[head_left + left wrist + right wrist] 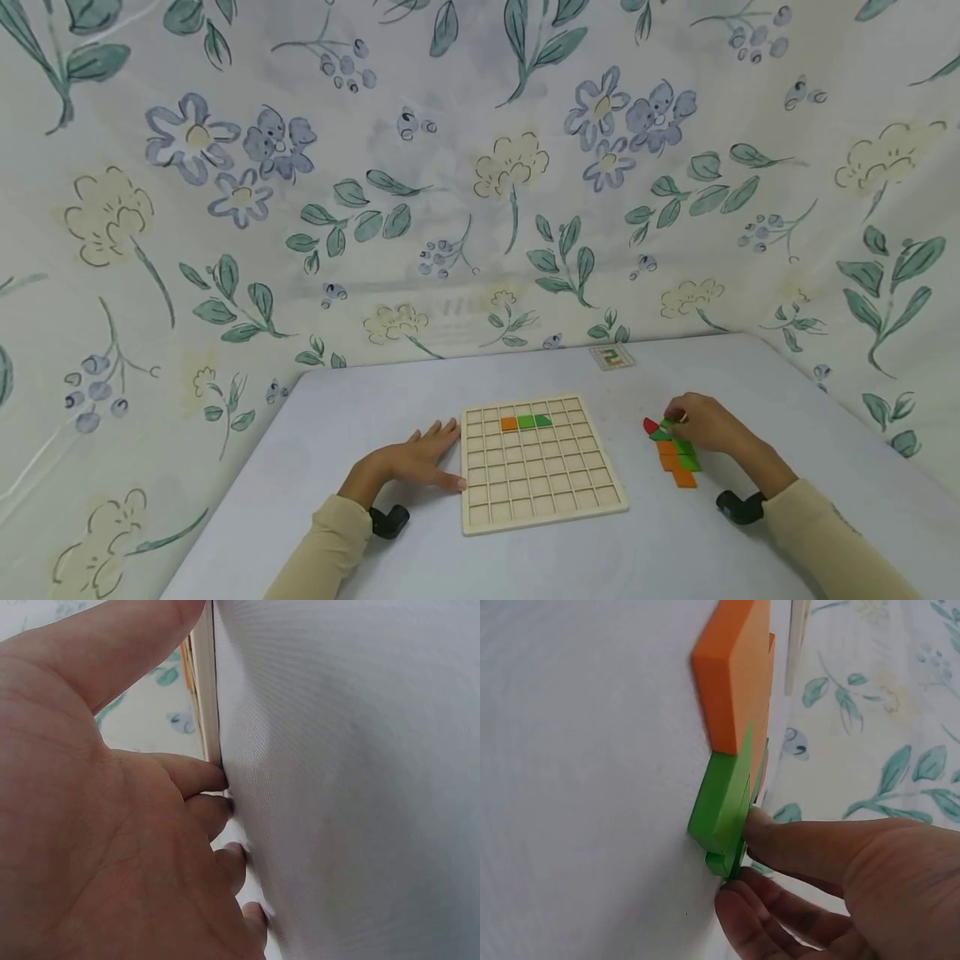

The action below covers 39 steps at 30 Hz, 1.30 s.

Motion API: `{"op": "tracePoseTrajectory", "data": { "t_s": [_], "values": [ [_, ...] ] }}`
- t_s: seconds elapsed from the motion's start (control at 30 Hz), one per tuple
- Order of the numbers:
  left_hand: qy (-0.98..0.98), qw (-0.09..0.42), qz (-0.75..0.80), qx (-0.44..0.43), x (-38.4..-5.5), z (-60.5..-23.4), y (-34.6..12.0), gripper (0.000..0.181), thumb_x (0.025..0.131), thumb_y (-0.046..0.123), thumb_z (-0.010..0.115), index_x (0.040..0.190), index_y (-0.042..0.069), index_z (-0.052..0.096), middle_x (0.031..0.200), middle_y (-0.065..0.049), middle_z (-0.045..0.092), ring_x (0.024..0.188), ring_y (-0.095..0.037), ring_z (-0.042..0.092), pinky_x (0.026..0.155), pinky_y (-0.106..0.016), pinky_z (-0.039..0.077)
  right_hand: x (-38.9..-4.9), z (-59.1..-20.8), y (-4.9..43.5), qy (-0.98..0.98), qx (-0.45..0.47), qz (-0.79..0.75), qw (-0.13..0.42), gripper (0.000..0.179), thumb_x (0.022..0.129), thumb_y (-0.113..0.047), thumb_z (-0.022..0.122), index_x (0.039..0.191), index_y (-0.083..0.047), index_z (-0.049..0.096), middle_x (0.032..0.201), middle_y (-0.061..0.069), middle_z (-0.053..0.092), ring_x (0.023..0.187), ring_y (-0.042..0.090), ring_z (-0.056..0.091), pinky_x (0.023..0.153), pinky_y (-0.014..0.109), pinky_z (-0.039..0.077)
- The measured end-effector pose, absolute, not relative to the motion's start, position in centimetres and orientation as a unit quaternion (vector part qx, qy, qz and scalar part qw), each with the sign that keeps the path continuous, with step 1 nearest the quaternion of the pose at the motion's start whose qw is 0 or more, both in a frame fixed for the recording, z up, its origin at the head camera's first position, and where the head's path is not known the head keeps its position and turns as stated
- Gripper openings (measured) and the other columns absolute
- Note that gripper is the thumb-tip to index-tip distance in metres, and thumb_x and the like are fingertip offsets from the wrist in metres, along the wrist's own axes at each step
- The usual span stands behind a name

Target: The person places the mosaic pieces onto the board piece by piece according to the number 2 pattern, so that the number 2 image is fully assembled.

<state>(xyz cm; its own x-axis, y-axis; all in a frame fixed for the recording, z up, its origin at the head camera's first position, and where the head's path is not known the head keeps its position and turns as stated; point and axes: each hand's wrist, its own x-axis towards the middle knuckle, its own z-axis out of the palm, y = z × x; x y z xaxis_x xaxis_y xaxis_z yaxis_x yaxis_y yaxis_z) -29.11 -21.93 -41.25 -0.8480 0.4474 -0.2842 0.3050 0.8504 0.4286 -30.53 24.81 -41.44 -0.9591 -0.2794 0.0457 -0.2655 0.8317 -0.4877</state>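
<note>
**Right fingers on a green piece; left hand at the board**

Right hand (705, 421): thumb and fingers grasp a green piece (733, 864) at the far end of the loose cluster. Its exact outline is hidden. A red piece (650, 426) lies just left of these fingers; orange tiles (667, 450) and green tiles (688, 462) lie on the near side.

Left hand (416, 458): fingers released and spread on the surface (390, 562), thumb touching the left edge of the gridded board (522, 480). Right of these fingers, in one row of the board, sit an orange square (509, 424), a green square (526, 422) and a green curved-edged piece (543, 421).

Assessment: the step in hand appears to be picking out a piece. The next move would call for a lift clear of the adjoining pieces, with the board kept steady.
</note>
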Motion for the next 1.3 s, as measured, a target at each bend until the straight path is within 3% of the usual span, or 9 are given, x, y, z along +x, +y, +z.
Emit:
{"op": "tracePoseTrajectory", "data": {
  "t_s": [0.33,0.7,1.3],
  "values": [
    [0.944,0.19,0.186,0.196,-28.8,-40.9,-21.6,0.107,0.083,0.053,0.072,0.16,0.004,0.017,0.168,-0.018,0.01,0.156,-0.041,0.003,0.124,-0.062,0.004,-30.6,-42.0,24.7,0.96,-0.148,-0.237,-0.02,0.006,0.089,-0.005,0.071,0.093,-0.001,0.071,0.09,0.01,0.068,0.08,0.02,0.06,0.074,0.039,0.057],
    [0.945,0.19,0.181,0.195,-29.2,-41.4,-21.8,0.108,0.083,0.056,0.072,0.16,0.006,0.016,0.169,-0.015,0.009,0.156,-0.038,0.002,0.125,-0.06,0.004,-30.8,-41.9,24.8,0.964,-0.125,-0.236,-0.012,0.019,0.087,-0.006,0.072,0.102,0.006,0.07,0.096,0.015,0.07,0.085,0.024,0.062,0.081,0.047,0.058],
    [0.943,0.189,0.192,0.197,-28.7,-41.0,-21.9,0.107,0.083,0.053,0.073,0.159,0.002,0.017,0.168,-0.018,0.01,0.156,-0.04,0.004,0.124,-0.061,0.004,-30.8,-40.7,23.5,0.949,-0.148,-0.278,-0.02,0.025,0.088,-0.007,0.071,0.11,0.004,0.069,0.097,0.011,0.068,0.085,0.02,0.059,0.08,0.038,0.059]
  ]
}}
